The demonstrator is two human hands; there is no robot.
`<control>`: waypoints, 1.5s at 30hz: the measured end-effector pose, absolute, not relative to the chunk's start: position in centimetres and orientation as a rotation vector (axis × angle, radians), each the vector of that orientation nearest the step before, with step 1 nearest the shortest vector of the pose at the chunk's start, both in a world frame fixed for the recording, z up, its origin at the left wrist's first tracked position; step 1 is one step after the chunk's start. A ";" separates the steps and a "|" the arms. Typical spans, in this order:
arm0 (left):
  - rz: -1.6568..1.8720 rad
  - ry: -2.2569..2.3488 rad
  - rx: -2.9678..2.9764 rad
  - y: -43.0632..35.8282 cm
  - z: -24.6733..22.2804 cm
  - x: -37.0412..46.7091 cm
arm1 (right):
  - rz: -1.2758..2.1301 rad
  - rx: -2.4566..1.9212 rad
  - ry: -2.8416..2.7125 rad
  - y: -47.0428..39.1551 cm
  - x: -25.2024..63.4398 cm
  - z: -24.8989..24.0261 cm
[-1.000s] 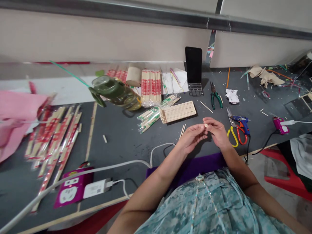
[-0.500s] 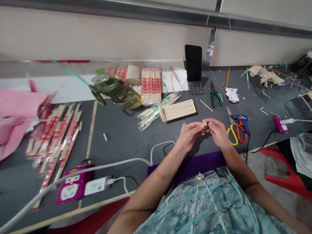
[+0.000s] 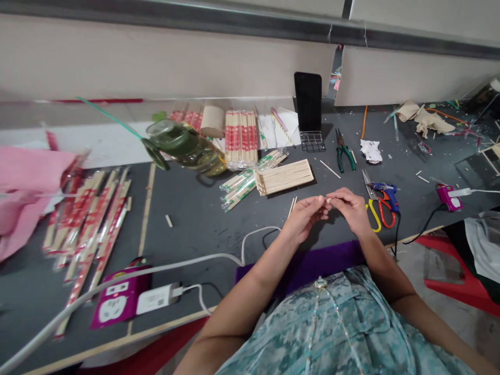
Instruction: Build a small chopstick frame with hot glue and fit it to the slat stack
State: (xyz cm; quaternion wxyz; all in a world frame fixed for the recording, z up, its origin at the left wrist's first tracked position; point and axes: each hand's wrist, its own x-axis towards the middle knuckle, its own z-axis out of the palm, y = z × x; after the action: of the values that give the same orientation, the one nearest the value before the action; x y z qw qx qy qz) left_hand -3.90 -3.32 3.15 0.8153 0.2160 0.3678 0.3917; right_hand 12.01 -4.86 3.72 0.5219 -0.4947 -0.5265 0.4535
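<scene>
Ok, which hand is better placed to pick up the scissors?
Probably the right hand: the scissors lie beside it, with the left hand farther away. Both hands meet at a small pale piece.

On the matt worktop [image 3: 207, 208], the slatted tray [image 3: 287, 178] looked like ridged bare wood; near the back edge, the phone [image 3: 308, 101] was glossy, the bottle [image 3: 183, 146] shiny plastic.

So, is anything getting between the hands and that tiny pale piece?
Nothing visible does: the tiny pale piece is pinched where the left hand and right hand meet. The scissors lie beside the right hand and the slatted wooden piece beyond both, neither in between.
</scene>
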 end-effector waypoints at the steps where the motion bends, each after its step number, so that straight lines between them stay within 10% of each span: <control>1: 0.818 0.774 0.450 -3.3 3.1 -3.9 | 1.036 -1.196 -1.338 -4.9 12.2 3.9; 19: 0.796 0.791 0.363 -3.5 3.5 -3.8 | 0.221 -1.381 -1.891 -5.9 12.8 4.1; 45: 0.909 0.901 0.624 -4.4 4.8 -2.9 | 0.656 -1.281 -1.648 -6.0 13.5 6.6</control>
State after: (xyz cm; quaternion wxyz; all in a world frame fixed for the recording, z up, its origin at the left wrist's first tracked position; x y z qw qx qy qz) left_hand -2.91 -4.39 4.84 0.7572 0.2861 0.4134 0.4169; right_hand 13.55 -6.04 6.56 0.4588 -0.5202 -0.6693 0.2664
